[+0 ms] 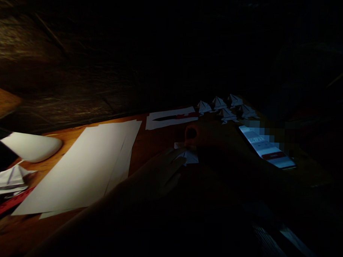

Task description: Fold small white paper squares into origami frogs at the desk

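A small piece of folded white paper (192,156) lies on the wooden table in front of me, with crease lines showing. The fingers of my left hand (166,167) are stretched out across its left side, lying on it. My right hand (202,135) is curled, thumb and finger bent into a ring, and its fingertips meet the paper's upper edge. Most of that hand is lost in darkness. Beyond it, several folded paper shapes (227,114) stand in a group.
White sheets (85,166) cover the table's left part. A knife (172,116) with a red handle lies on paper strips (154,124). A lit phone (268,147) is at right. Farther left are a lamp's white part (33,147), crumpled-looking folded paper (12,179) and a red ruler-like strip (9,204).
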{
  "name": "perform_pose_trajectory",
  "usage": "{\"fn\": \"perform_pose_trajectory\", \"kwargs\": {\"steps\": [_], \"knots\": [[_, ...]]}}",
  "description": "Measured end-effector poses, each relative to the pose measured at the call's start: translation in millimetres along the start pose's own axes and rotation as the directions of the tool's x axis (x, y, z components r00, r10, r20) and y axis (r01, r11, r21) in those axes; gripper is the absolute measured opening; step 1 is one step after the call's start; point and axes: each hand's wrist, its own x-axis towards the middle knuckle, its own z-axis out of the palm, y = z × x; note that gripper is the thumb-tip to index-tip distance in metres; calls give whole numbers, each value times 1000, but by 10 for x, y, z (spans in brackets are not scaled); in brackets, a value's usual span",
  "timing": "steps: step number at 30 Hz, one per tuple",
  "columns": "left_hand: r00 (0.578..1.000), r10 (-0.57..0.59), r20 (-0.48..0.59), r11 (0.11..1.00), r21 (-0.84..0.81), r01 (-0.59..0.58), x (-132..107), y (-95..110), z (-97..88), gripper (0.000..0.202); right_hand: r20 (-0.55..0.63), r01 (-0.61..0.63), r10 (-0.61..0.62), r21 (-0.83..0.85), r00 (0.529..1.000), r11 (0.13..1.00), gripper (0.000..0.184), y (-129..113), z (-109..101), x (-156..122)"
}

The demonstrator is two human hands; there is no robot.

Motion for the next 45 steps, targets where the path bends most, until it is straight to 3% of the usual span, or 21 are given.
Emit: {"fn": "perform_pose_trajectory", "kwargs": {"steps": [7,19,23,32,45], "knots": [[999,-46,28,998,-45,47,24,15,-45,31,-7,-49,48,-109,999,993,23,-102,-92,-62],[1000,7,-23,999,-50,-8,-1,-30,3,32,-2,-30,30,9,1000,1000,19,-11,-15,11],[1000,-11,-19,998,-57,10,16,-18,-1,28,-85,-19,19,-2,996,1000,9,43,39,58],[999,20,-25,999,-35,-21,24,-41,19,28,-153,-16,14,-12,988,1000,10,106,116,95],[998,52,-41,995,-87,-56,57,-111,60,27,-145,15,-14,4,989,1000,15,111,135,75]]}}
